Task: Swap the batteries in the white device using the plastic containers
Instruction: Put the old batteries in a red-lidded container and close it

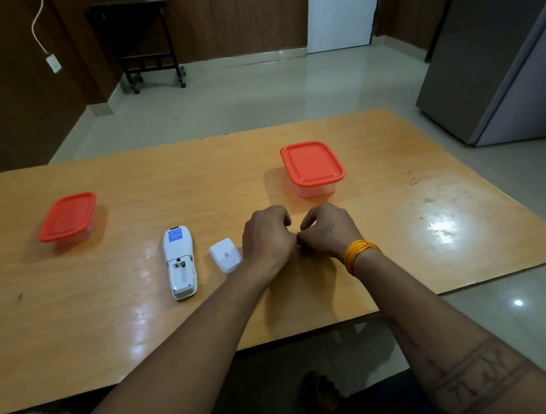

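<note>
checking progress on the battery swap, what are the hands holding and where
Cannot be told: left hand and right hand are curled together, hiding anything between the fingers.

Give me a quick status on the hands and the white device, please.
Left hand and right hand curled together, contents hidden. White device face down, battery bay open and empty, cover beside it. Both containers lidded.

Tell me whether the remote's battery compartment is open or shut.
Open: the white remote lies face down with its bay exposed and apparently empty, and its cover rests apart beside it.
</note>
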Demonstrator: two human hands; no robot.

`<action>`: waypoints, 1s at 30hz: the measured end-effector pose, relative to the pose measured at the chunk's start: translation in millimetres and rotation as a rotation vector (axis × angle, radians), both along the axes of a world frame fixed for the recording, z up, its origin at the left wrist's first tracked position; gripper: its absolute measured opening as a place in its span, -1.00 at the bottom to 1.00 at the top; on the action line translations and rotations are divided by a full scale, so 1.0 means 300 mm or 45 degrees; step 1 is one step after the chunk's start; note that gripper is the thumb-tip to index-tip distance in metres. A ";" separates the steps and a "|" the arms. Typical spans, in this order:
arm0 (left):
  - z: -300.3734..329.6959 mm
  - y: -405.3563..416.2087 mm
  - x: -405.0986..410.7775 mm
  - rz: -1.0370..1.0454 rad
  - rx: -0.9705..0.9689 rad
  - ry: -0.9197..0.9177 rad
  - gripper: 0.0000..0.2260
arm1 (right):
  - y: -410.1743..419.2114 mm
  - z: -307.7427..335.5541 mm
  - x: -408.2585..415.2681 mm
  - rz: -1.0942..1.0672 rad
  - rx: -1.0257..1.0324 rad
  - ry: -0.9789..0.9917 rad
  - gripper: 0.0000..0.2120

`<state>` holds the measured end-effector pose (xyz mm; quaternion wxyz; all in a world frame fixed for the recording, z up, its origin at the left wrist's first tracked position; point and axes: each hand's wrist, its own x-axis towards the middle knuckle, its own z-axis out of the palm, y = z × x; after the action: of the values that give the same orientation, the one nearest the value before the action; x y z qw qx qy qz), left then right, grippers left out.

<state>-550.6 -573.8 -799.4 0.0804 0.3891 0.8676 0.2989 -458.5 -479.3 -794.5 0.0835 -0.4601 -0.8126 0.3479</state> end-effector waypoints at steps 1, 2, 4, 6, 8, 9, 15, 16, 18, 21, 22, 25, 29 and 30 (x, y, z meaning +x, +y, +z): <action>-0.004 0.001 -0.003 0.001 0.012 -0.016 -0.77 | 0.001 -0.002 -0.002 0.006 -0.001 0.006 -0.87; -0.008 0.003 -0.007 0.003 0.020 -0.030 -0.78 | 0.002 -0.003 -0.003 0.020 0.003 0.008 -0.88; -0.014 0.005 -0.016 0.018 0.031 -0.066 -0.80 | 0.002 -0.005 -0.009 0.050 0.008 0.011 -0.90; -0.020 0.006 -0.031 0.044 0.043 -0.108 -0.81 | 0.003 -0.006 -0.013 0.059 -0.007 0.030 -0.92; -0.025 0.005 -0.046 0.074 0.051 -0.154 -0.81 | 0.007 -0.007 -0.013 0.058 -0.033 0.052 -0.95; -0.028 0.004 -0.052 0.083 0.049 -0.171 -0.82 | 0.009 -0.008 -0.013 0.057 -0.045 0.059 -0.95; -0.031 -0.009 -0.068 0.074 0.014 -0.201 -0.86 | 0.017 -0.012 -0.012 0.069 -0.067 0.065 -0.87; -0.031 -0.009 -0.068 0.075 0.012 -0.207 -0.86 | 0.016 -0.011 -0.012 0.071 -0.071 0.069 -0.87; -0.031 -0.009 -0.068 0.078 0.011 -0.214 -0.86 | 0.014 -0.010 -0.011 0.074 -0.070 0.071 -0.85; -0.035 -0.009 -0.069 0.078 0.021 -0.242 -0.85 | 0.014 -0.013 -0.011 0.077 -0.067 0.068 -0.86; -0.038 -0.010 -0.070 0.077 0.024 -0.244 -0.85 | 0.014 -0.014 -0.011 0.074 -0.070 0.071 -0.86; -0.041 -0.011 -0.077 0.065 0.044 -0.229 -0.84 | 0.019 -0.026 -0.015 0.069 -0.032 0.112 -0.91; -0.020 -0.012 -0.074 0.061 0.152 -0.180 -0.75 | 0.034 -0.042 -0.025 0.022 0.059 0.223 -0.96; -0.015 -0.010 -0.071 0.064 0.194 -0.174 -0.73 | 0.041 -0.046 -0.026 0.004 0.086 0.258 -0.94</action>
<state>-571.9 -576.9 -803.9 0.1019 0.3510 0.8444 0.3916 -466.2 -466.9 -808.3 0.1801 -0.4181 -0.8121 0.3651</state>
